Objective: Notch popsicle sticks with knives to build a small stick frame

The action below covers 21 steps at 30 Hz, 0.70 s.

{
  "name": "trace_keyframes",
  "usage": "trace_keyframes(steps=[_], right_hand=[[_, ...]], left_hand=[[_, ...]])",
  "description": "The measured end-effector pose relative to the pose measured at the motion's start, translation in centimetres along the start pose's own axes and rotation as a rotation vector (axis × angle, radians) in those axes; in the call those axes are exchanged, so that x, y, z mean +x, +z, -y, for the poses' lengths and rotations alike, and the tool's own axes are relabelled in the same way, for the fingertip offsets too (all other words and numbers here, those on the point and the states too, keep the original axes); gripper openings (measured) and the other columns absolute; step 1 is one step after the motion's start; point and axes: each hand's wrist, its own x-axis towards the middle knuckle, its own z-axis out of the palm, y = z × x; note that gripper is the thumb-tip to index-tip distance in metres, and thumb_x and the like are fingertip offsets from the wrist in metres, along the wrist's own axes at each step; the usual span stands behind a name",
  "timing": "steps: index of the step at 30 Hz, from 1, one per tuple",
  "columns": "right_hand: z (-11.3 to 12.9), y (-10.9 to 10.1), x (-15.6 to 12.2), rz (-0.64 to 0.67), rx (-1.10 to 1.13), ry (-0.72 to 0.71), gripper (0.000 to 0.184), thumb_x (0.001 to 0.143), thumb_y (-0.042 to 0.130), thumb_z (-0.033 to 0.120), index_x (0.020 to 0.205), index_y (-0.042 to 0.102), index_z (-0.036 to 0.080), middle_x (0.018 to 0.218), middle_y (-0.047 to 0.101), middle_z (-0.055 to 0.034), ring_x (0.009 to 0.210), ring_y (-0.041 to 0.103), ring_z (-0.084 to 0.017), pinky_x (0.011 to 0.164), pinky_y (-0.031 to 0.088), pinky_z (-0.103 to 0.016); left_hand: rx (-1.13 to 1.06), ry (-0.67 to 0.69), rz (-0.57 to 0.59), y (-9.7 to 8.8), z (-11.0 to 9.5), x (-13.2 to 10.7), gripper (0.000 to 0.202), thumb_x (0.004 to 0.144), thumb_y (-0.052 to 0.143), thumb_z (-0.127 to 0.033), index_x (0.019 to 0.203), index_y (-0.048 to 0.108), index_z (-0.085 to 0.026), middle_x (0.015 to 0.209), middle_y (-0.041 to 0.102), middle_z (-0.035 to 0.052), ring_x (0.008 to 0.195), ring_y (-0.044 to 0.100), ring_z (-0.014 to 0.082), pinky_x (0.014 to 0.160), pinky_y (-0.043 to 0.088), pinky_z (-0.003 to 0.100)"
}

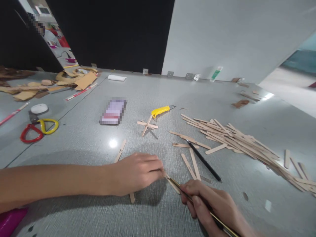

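My left hand [142, 174] pinches the end of a wooden craft stick [174, 186], which slants down to the right. In my right hand [209, 204] is a slim gold pen-like tool [175, 183], its tip on or right by that stick near my left fingertips. The exact kind of tool does not show. Notched craft sticks [120, 149] lie beyond and under my left forearm, partly hidden. Further off, crossed sticks [147, 125] form a star shape beside a yellow utility knife [161, 111]. A black pen [203, 160] and loose sticks [189, 166] lie past my right hand.
A large pile of craft sticks [237, 141] spreads over the right side. A phone [113, 111] and red-and-yellow-handled scissors [39, 128] lie on the left, near a white mouse-shaped object [39, 108]. Cardboard scraps [85, 80] sit at the back left, before an upright black panel [118, 36].
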Motion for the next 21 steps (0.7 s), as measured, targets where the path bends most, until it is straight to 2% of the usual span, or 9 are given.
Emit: trace_keyframes(steps=[3, 6, 9, 12, 15, 18, 21], right_hand=[[-0.9, 0.4, -0.3, -0.081, 0.106, 0.018, 0.024, 0.111, 0.037, 0.023, 0.099, 0.057, 0.024, 0.074, 0.063, 0.0011, 0.059, 0.061, -0.014, 0.056, 0.049, -0.025], [-1.1, 0.6, -0.3, -0.205, 0.169, 0.018, 0.024, 0.111, 0.037, 0.025, 0.101, 0.059, 0.024, 0.074, 0.064, 0.0011, 0.055, 0.06, -0.012, 0.053, 0.049, -0.023], [-0.9, 0.7, -0.1, -0.288, 0.194, 0.013, 0.02, 0.111, 0.041, 0.025, 0.107, 0.061, 0.025, 0.076, 0.065, 0.0, 0.055, 0.061, -0.013, 0.051, 0.051, -0.023], [-0.8, 0.6, 0.2, -0.298, 0.195, -0.012, 0.027, 0.111, 0.041, 0.029, 0.129, 0.06, 0.025, 0.082, 0.07, -0.002, 0.058, 0.064, -0.013, 0.054, 0.056, -0.025], [-0.6, 0.2, 0.6, -0.276, 0.161, 0.027, 0.034, 0.111, 0.041, 0.03, 0.139, 0.06, 0.029, 0.083, 0.072, -0.001, 0.056, 0.065, -0.012, 0.054, 0.057, -0.024], [-0.5, -0.1, 0.9, -0.334, 0.208, 0.101, 0.031, 0.111, 0.046, 0.032, 0.135, 0.066, 0.029, 0.08, 0.073, -0.0006, 0.055, 0.067, -0.012, 0.053, 0.058, -0.022], [-0.7, -0.1, 1.1, -0.453, 0.313, 0.139, 0.031, 0.111, 0.047, 0.034, 0.133, 0.067, 0.031, 0.09, 0.077, -0.003, 0.055, 0.068, -0.011, 0.053, 0.059, -0.022]], left_hand=[[-0.044, -0.019, 0.025, -0.2, -0.2, -0.2, 0.02, 0.096, 0.061, -0.005, 0.114, 0.067, -0.008, 0.105, 0.069, 0.011, 0.099, 0.064, 0.0234, 0.089, 0.057, 0.035], [-0.101, -0.049, 0.049, -0.8, -0.4, -0.2, 0.032, 0.088, 0.066, -0.003, 0.12, 0.065, -0.007, 0.108, 0.068, 0.0129, 0.102, 0.062, 0.0255, 0.092, 0.056, 0.037], [-0.236, -0.166, 0.017, -1.1, -0.5, -0.2, 0.028, 0.097, 0.061, -0.007, 0.124, 0.064, -0.01, 0.109, 0.068, 0.011, 0.104, 0.061, 0.0232, 0.093, 0.054, 0.036], [-0.393, -0.33, -0.05, -0.7, -0.4, 0.0, 0.02, 0.107, 0.051, -0.014, 0.115, 0.07, -0.017, 0.1, 0.069, 0.0042, 0.099, 0.06, 0.0179, 0.091, 0.052, 0.033], [-0.472, -0.409, -0.059, -0.3, -0.5, 0.0, 0.016, 0.106, 0.055, -0.015, 0.108, 0.071, -0.019, 0.098, 0.067, 0.002, 0.098, 0.059, 0.0164, 0.088, 0.052, 0.031], [-0.468, -0.421, -0.039, -0.2, -0.9, 0.0, 0.015, 0.103, 0.055, -0.008, 0.099, 0.065, -0.018, 0.096, 0.065, 0.0011, 0.096, 0.059, 0.0157, 0.083, 0.053, 0.028], [-0.243, -0.293, -0.096, -0.8, -1.3, -0.1, 0.019, 0.101, 0.047, -0.001, 0.101, 0.061, -0.014, 0.101, 0.066, 0.0066, 0.094, 0.059, 0.0183, 0.082, 0.056, 0.031]])
